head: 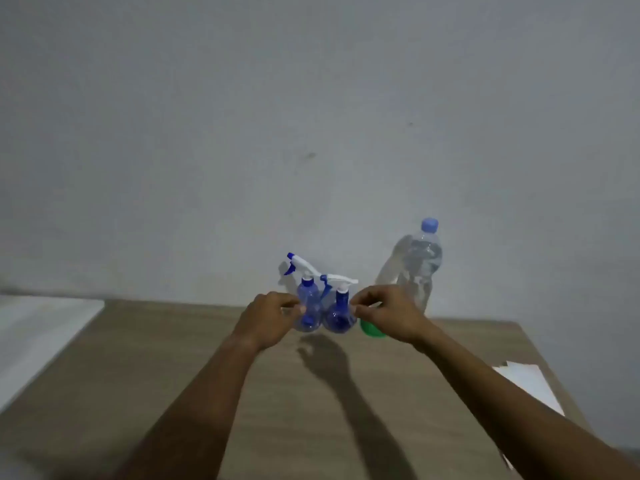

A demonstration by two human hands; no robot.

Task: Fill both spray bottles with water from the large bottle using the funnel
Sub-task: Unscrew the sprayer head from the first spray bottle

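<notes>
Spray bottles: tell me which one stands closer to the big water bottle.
The right spray bottle, beside the right hand. The left spray bottle stands farther from the large bottle, by the left hand.

Brightness: dim and flat; the wall (311, 98) is rendered grey-blue.
Light source: placed above and toward the viewer, as judged from the shadows; the lamp itself is not seen.
Shadows: a soft dark arm shadow is cast on the table (311, 393) between the forearms; a pale shadow of the large bottle (420, 263) is thrown left onto the wall.
Glare: none on the table; faint highlights are carried by the large bottle.
Blur: the whole frame is softened; hand and spray bottle (308, 303) edges are smeared.
Distortion: table edges are bent outward by the wide lens.
Noise: compression blotches are seen in the wall.
</notes>
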